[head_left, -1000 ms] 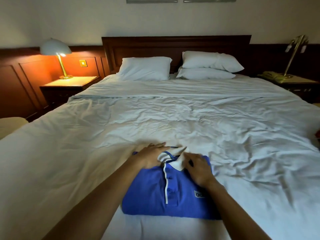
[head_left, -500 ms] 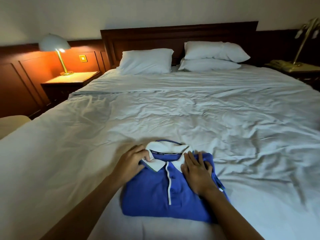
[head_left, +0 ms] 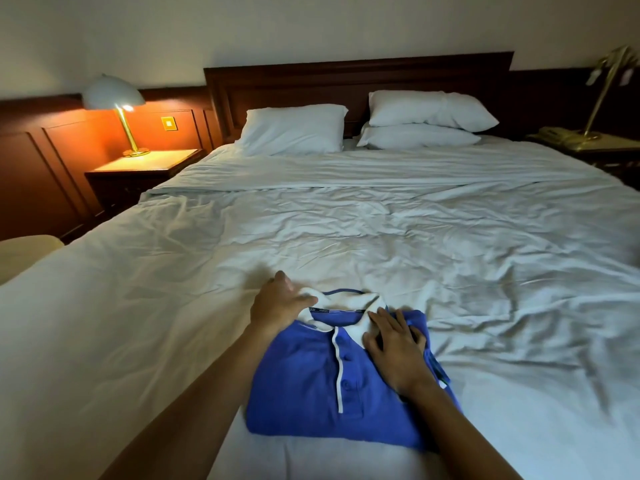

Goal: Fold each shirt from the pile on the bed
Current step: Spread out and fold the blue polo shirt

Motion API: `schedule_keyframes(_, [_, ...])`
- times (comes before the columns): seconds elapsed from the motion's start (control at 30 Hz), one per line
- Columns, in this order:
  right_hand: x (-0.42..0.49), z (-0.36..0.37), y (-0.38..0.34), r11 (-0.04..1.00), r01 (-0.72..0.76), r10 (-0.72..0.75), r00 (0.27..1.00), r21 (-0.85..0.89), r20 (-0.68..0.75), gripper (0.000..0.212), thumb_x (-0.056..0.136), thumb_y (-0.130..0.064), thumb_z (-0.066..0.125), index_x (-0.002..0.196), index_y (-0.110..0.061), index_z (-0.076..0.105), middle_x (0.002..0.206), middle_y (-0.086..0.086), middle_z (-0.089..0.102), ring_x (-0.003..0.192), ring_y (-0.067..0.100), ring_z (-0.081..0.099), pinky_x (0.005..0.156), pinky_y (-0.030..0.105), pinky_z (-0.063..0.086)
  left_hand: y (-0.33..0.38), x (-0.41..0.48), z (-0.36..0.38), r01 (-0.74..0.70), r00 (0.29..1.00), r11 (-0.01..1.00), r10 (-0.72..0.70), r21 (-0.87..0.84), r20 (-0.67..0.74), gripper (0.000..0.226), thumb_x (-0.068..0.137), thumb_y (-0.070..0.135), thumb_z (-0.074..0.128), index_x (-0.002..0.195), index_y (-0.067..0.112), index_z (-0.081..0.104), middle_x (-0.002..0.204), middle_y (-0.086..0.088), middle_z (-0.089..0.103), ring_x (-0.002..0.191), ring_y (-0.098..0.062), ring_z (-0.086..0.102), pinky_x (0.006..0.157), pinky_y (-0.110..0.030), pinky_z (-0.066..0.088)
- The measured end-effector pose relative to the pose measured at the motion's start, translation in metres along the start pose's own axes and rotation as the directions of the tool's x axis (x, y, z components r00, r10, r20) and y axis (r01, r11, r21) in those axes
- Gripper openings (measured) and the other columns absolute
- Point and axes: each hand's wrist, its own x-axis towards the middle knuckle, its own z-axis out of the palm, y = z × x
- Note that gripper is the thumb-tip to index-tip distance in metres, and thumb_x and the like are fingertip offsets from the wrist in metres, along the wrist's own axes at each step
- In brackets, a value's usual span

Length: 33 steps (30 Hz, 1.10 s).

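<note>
Folded blue polo shirt [head_left: 311, 382] on the white-sheeted bed [head_left: 346, 230] — right hand [head_left: 394, 351] presses it, fingers [head_left: 381, 322] released; left hand [head_left: 277, 306] touches its white collar [head_left: 346, 299], grip unclear.

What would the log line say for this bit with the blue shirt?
blue polo shirt: folded, on bed | left hand: touches white collar | right hand: flat on shirt

No legible txt (shirt [head_left: 304, 375] neck label [head_left: 336, 311] too tiny).
</note>
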Motion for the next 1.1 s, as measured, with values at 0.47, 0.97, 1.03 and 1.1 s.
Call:
schedule_keyframes(0.47, [0.034,-0.024,-0.074,0.996,0.088,-0.086,0.986,-0.010,0.143,0.045,0.086,-0.071,0.051,0.094,-0.033,0.075,0.126,-0.002,0.040,0.123,0.023,0.025,0.100,0.039,0.021,-0.006,0.023,-0.043,-0.540,0.809,0.717,0.298,0.441,0.507,0.033,0.089,0.040,0.068,0.120,0.044,0.061,0.156,0.005,0.021,0.141,-0.019,0.010,0.116,-0.042,0.015])
schedule_keyframes(0.97, [0.042,-0.033,-0.078,0.989,0.140,-0.120,0.936,-0.040,0.330,0.044,0.071,-0.072,0.068,0.076,-0.029,0.073,0.124,-0.010,0.043,0.122,0.019,0.025,0.086,0.033,0.011,0.000,0.063,-0.053,-0.574,0.689,0.728,0.182,0.376,0.701,0.027,0.085,0.051,0.069,0.112,0.044,0.065,0.137,0.007,0.043,0.131,-0.020,0.028,0.115,-0.045,0.024])
schedule_keyframes(1.03, [0.048,-0.034,-0.075,0.993,0.119,-0.114,0.964,-0.008,0.242,0.042,0.079,-0.075,0.056,0.082,-0.036,0.072,0.120,-0.011,0.045,0.117,0.016,0.031,0.085,0.034,0.014,-0.003,0.063,-0.052,-0.557,0.665,0.769,0.188,0.313,0.723,0.023,0.086,0.045,0.071,0.108,0.040,0.066,0.129,0.005,0.049,0.127,-0.018,0.037,0.112,-0.039,0.031])
schedule_keyframes(1.1, [0.060,-0.041,-0.063,0.993,0.049,-0.052,0.998,0.104,0.029,0.027,0.086,-0.059,0.057,0.096,-0.038,0.071,0.117,-0.007,0.049,0.113,0.018,0.047,0.092,0.036,0.030,-0.005,0.062,-0.053,-0.422,0.690,0.895,0.213,0.146,0.692,0.015,0.090,0.016,0.070,0.102,0.026,0.067,0.113,-0.002,0.057,0.109,-0.016,0.055,0.094,-0.026,0.046])
